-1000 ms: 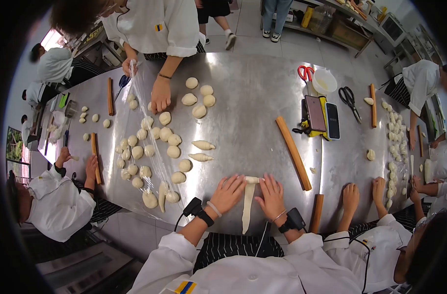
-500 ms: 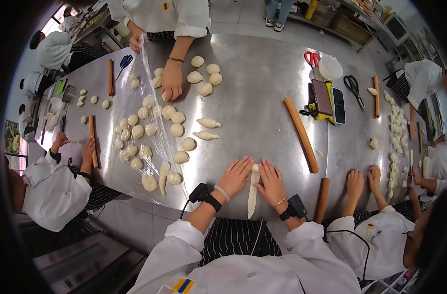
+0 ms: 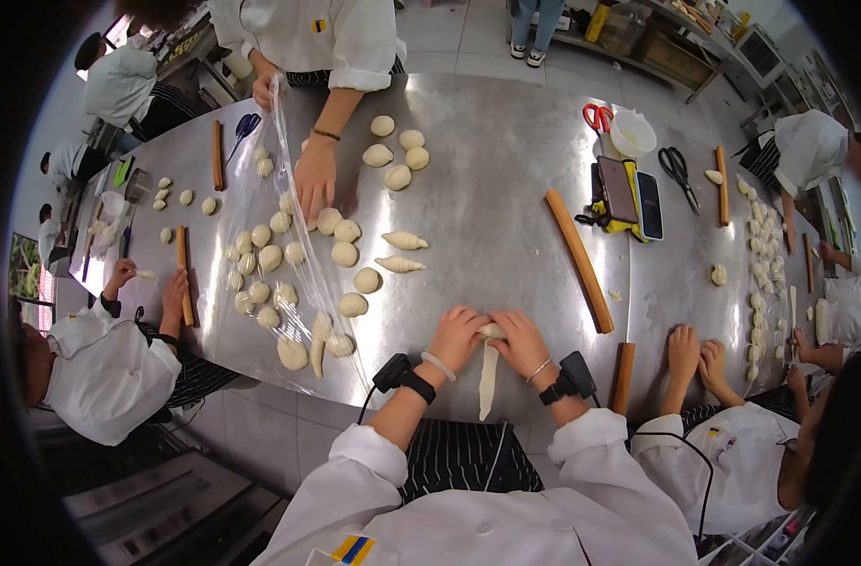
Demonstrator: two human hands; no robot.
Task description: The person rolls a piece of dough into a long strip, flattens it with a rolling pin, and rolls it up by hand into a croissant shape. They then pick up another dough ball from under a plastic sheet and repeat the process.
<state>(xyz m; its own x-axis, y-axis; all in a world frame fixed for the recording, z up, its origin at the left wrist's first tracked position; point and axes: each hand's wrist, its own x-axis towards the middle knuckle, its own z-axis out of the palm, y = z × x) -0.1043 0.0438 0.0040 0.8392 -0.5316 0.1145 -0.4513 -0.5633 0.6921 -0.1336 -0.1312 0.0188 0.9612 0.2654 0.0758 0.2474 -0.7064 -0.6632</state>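
Pale dough strip (image 3: 488, 377) lies on a steel table (image 3: 487, 189), its rolled far end gripped between the curled left hand (image 3: 457, 332) and right hand (image 3: 522, 341).

Bare table (image 3: 487, 217) beyond dough strip (image 3: 488, 377); rolling pin (image 3: 579, 261) right, dough balls (image 3: 353, 304) left.

A pale dough strip (image 3: 488, 377) lies on the steel table (image 3: 487, 208), its far end rolled up, tail trailing toward the edge.
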